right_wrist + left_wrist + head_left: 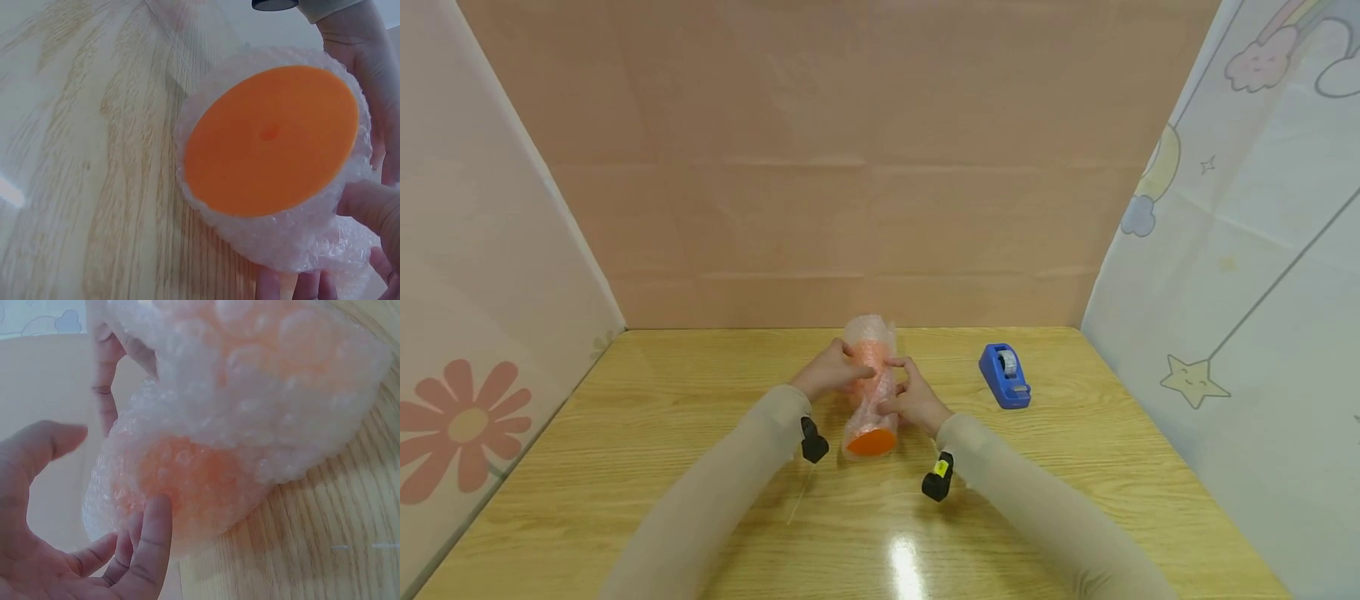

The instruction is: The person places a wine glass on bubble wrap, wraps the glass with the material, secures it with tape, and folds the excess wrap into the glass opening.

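A long orange object with a flat round end point(269, 144) lies on the table, rolled in clear bubble wrap point(880, 400). Its round end faces the person and shows bare through the opening of the wrap; the kind of object is hidden. On the left side of the roll, my left hand point(833, 371) touches the wrap with its fingers point(153, 544), while its thumb stands apart from it in the left wrist view. At the right side my right hand point(919, 400) holds the wrap, its thumb point(369, 203) pressing the surface and its fingertips under the roll.
A blue tape dispenser point(1004, 377) with a roll of tape stands on the wooden table point(700, 467), right of the hands. A beige wall point(850, 167) closes off the back, with patterned white panels point(1262, 275) at both sides.
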The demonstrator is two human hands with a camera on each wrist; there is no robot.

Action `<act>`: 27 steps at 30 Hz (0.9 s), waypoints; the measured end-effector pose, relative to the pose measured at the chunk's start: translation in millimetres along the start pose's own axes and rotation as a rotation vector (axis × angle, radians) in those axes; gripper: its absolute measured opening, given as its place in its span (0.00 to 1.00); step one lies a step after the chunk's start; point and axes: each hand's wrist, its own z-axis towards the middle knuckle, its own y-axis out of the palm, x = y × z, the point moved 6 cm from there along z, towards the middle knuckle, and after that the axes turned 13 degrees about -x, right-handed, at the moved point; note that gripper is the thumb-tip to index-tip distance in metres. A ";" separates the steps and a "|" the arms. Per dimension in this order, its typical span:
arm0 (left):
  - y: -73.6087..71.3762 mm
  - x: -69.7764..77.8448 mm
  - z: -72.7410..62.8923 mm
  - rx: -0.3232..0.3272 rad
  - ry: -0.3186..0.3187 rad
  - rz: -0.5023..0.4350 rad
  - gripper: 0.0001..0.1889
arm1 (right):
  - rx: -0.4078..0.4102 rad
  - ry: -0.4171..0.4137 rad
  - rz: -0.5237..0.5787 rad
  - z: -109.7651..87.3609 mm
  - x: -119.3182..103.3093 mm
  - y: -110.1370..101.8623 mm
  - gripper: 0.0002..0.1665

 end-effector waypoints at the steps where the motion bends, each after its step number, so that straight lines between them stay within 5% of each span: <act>1: 0.1 0.3 -0.1 0.008 0.002 0.000 0.36 | -0.001 -0.002 -0.007 0.1 -0.5 0.3 0.46; 12: 0.8 2.6 -1.9 0.107 0.043 0.064 0.41 | -0.008 -0.029 -0.027 2.3 -6.2 4.3 0.48; 19: 1.3 1.0 -2.5 0.094 0.019 0.045 0.42 | 0.007 0.004 -0.010 3.6 -4.4 3.0 0.64; 27: 0.6 -3.4 0.1 0.089 -0.001 0.047 0.42 | -0.048 0.014 0.013 4.4 -0.3 4.6 0.58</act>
